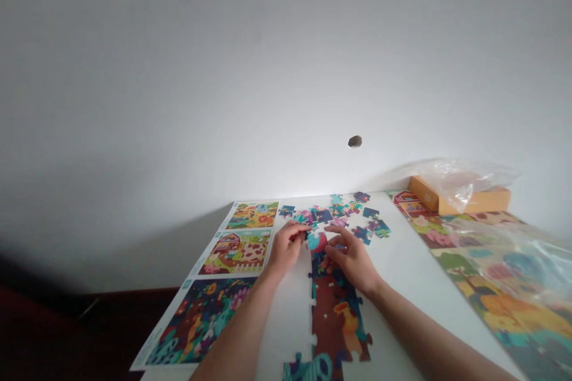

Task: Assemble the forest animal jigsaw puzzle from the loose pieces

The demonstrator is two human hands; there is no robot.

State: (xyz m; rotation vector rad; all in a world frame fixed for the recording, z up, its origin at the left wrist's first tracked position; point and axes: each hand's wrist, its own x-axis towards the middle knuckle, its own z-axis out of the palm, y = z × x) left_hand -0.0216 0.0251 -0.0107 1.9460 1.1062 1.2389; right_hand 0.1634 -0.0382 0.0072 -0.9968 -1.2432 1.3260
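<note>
A teal-and-red puzzle piece [317,241] sits at the far end of a partly joined puzzle strip [329,313], between my two hands. My left hand [286,248] is closed in a pinch at the left edge of this piece. On the other side, my right hand [352,259] has its fingers apart and curved, with the index finger stretched over the piece and the thumb close to its red side. The brown strip shows an orange animal figure. Teal joined pieces [308,367] widen it at the near end.
Several loose puzzle pieces [322,214] lie beyond my hands. A picture sheet [236,252] with three scenes is on the left. To the right are a large printed sheet [469,274], an orange box [480,200] and clear plastic wrap [465,178]. A white wall [268,83] rises behind the table.
</note>
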